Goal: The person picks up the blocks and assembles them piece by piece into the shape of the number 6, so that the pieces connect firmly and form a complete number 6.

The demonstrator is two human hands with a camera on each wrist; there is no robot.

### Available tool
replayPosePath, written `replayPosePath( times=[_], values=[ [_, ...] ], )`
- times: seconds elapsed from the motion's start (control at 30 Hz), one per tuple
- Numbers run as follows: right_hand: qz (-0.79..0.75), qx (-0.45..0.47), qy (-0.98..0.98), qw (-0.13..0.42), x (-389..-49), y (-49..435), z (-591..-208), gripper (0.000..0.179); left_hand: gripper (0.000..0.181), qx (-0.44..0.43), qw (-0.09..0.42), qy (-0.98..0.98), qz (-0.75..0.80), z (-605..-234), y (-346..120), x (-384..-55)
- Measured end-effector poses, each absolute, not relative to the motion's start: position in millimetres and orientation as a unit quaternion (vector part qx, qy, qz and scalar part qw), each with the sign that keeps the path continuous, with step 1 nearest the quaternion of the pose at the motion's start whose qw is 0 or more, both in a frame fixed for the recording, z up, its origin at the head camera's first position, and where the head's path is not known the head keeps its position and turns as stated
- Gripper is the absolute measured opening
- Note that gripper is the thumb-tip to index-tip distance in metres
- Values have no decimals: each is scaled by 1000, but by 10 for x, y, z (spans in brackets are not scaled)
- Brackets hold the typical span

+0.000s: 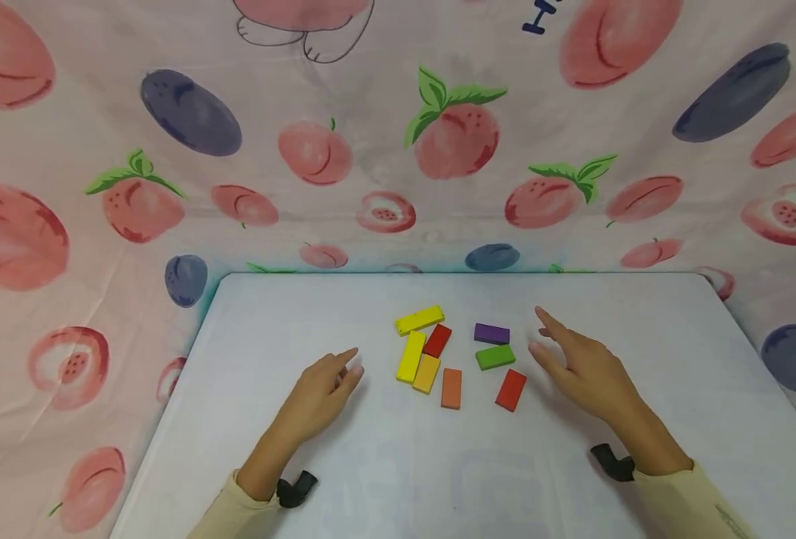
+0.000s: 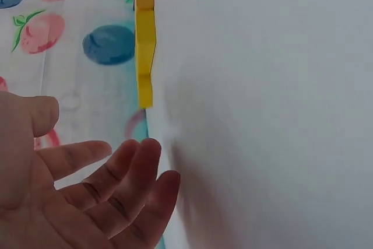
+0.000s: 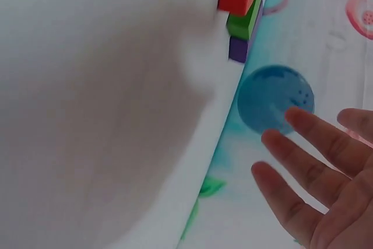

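Observation:
Several coloured wooden blocks lie flat on the white table. On the left side of the group are a yellow block, a second yellow block, a red block and an orange-yellow block, close together. An orange block lies apart. Toward the right are a purple block, a green block and another red block. My left hand hovers left of the blocks, fingers relaxed, holding nothing. To their right, my right hand is held with fingers spread and nothing in it.
The white table ends at a far edge against a pink fruit-patterned cloth, which also hangs down at both sides. Black wrist mounts show beneath both forearms.

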State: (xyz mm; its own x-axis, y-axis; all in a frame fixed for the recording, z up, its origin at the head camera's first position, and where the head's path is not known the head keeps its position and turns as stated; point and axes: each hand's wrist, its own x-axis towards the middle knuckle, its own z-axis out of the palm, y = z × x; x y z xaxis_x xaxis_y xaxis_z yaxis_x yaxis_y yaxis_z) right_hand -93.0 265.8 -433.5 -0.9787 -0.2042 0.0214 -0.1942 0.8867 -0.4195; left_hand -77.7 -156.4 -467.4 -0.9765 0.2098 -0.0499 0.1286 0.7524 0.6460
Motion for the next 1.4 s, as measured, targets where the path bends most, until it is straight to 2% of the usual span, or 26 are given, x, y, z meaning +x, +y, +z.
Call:
replayPosePath(
  times=[0.27, 0.6, 0.97, 1.23, 1.4],
  values=[
    [-284, -106, 953, 22, -1094, 2496, -4422, 58, 45, 59, 97, 895, 431, -4753, -1305, -943],
    [-328, -69, 940, 66, -1376, 2269, -4484, 61, 45, 16, 162, 849, 503, -4824, -1048, -1112],
    [-397, -31, 906, 141, -1740, 1962, -4490, 64, 42, -20, 160, 835, 526, -4872, -897, -1206],
    [-420, -23, 892, 167, -1936, 1745, -4479, 69, 44, -31, 191, 817, 544, -4867, -917, -1252],
    [-446, 2, 875, 189, -2037, 1599, -4476, 62, 46, -35, 204, 816, 539, -4872, -931, -1277]
  ],
)
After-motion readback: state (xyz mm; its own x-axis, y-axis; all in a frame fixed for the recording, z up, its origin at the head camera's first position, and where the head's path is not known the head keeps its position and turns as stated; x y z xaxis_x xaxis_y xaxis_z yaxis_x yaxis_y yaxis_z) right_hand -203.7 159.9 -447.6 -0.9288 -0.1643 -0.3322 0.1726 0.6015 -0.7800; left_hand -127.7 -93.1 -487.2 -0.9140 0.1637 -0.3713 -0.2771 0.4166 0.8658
